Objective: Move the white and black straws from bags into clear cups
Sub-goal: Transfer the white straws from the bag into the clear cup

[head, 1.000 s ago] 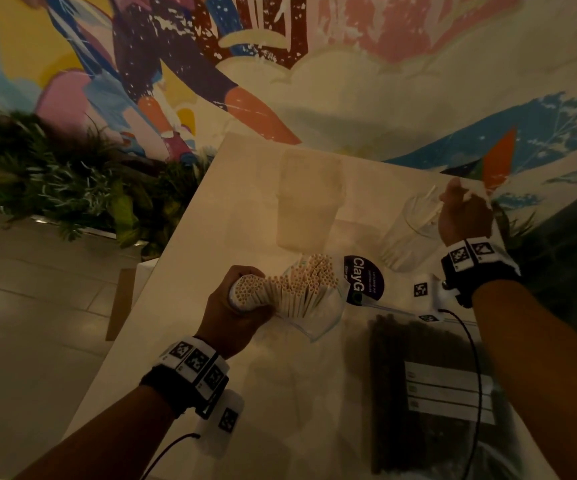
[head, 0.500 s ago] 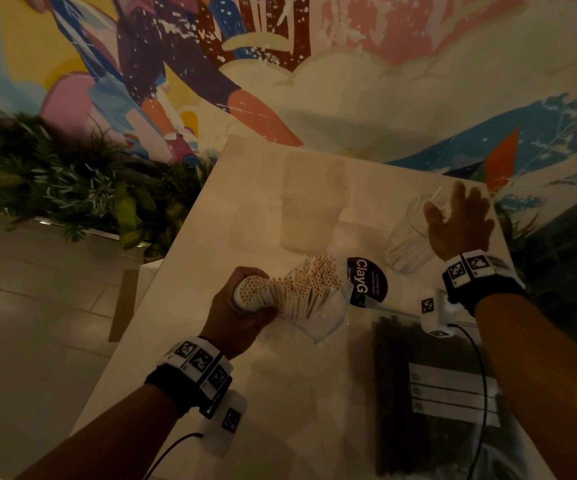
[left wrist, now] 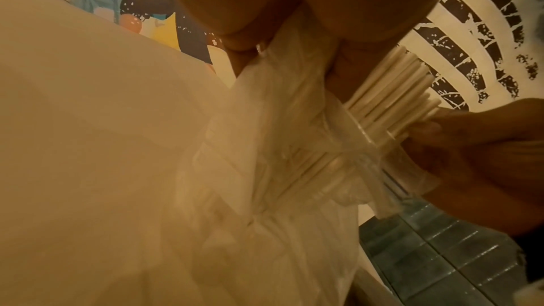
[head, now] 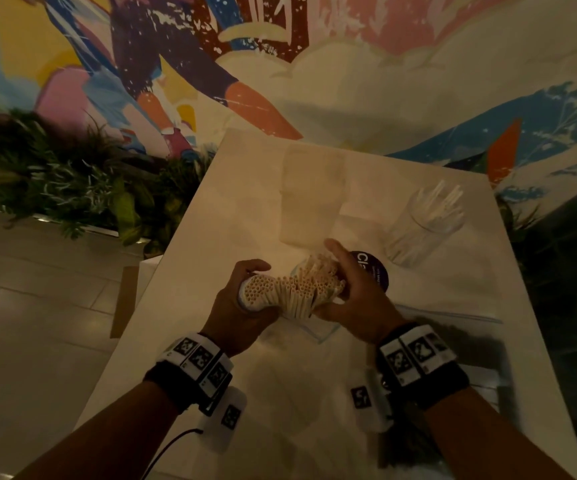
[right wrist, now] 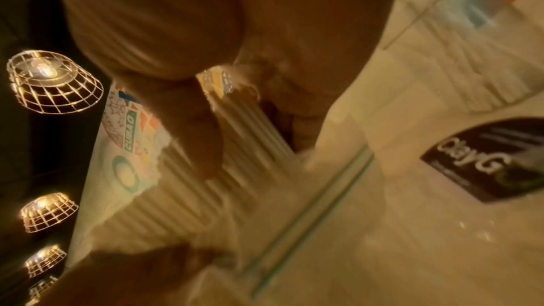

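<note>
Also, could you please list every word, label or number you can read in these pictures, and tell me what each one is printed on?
"ClayG": white letters on the dark label of the clear bag of white straws; the letters after it and the small print below are blurred.
"Cl": the same label in the head view, the rest hidden behind the right hand.
The wall mural carries lettering too blurred to read.
The wrist bands show only square coded markers, no words.

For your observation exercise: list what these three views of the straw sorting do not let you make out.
- Black straws: head view, dark bag mostly behind the right hand and wristband.
- Count of straws in the clear cup: head view, too small.
- Right hand's hold on the white straws: right wrist view, motion-blurred.
- Left hand fingertips: head view, hidden by the bundle.
</note>
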Tool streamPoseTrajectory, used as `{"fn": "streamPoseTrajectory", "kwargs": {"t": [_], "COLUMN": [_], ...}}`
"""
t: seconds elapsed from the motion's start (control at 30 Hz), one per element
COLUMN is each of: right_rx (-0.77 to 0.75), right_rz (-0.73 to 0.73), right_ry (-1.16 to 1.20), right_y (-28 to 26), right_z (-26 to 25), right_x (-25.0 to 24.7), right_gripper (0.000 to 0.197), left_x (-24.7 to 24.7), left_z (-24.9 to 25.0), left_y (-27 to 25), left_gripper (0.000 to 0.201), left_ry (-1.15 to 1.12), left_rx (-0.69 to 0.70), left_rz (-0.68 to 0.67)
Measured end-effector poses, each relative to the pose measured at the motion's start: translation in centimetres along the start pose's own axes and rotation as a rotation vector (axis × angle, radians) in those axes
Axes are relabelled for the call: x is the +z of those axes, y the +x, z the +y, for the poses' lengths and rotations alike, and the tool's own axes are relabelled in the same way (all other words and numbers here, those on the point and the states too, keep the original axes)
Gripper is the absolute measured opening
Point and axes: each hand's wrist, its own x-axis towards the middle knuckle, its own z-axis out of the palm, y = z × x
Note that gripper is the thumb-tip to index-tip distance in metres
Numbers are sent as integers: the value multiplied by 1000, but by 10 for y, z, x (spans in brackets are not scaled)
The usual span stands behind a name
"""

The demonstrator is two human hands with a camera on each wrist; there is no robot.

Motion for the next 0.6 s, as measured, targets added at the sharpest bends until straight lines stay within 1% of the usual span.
{"fn": "streamPoseTrajectory", "kwargs": {"t": [0.07,0.13,0.17,0.23,0.33,0.43,0.5,0.6], "right_rx": [-24,-41,-55,-85,-121,-107,-98,-120], "right_rz": [85,128,142,171,277,395,407,366], "right_ry": [26,37,33,6,9,62,89,109], "right_y": [1,3,3,2,2,3,4,7], "right_z": [7,11,13,14,17,20,20,20], "right_x": [12,20,23,26,29,32,33,34], "right_gripper": [88,72,65,54,44,36,31,29], "left_x": [0,-1,-2,-4,-5,-3,-2,-3], "left_z": [1,-1,-1,-3,-9,-11,-9,-10], "left_y": [1,2,2,3,5,4,4,1], "left_gripper": [71,78,80,76,63,52,51,50], "left_ry": [-51,-130,-149,-129,-68,-82,-92,-125], "left_rx": [-20,-34,-26,-8,15,39,44,55], "left_rz": [-36,-58,-65,-66,-29,7,19,51]}}
